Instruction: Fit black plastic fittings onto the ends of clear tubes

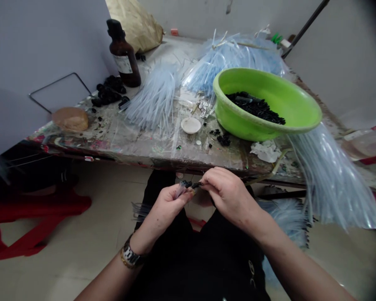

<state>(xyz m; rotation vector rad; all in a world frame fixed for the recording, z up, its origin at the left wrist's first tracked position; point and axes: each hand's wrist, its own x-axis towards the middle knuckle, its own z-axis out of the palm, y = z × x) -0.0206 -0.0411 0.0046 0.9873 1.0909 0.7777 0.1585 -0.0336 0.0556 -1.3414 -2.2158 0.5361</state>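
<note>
Above my lap, my left hand point(166, 205) is closed round a bunch of thin clear plastic tubes point(140, 211); their far ends trail out behind it on the left. Black tips point(185, 183) show at the tube ends by my thumb. My right hand point(227, 193) is closed in a pinch on a small black plastic piece point(196, 184), touching or nearly touching the tube ends. Its exact shape is too small to make out. A green basin point(222, 121) on the table beyond holds a heap of small black pieces point(257, 109).
Clear tube bundles point(153, 96) lie on the table point(128, 144); another point(335, 179) hangs over its right edge. A brown bottle point(125, 62), black parts point(108, 91) and a small white dish point(191, 125) stand there. A red stool point(34, 209) is at left.
</note>
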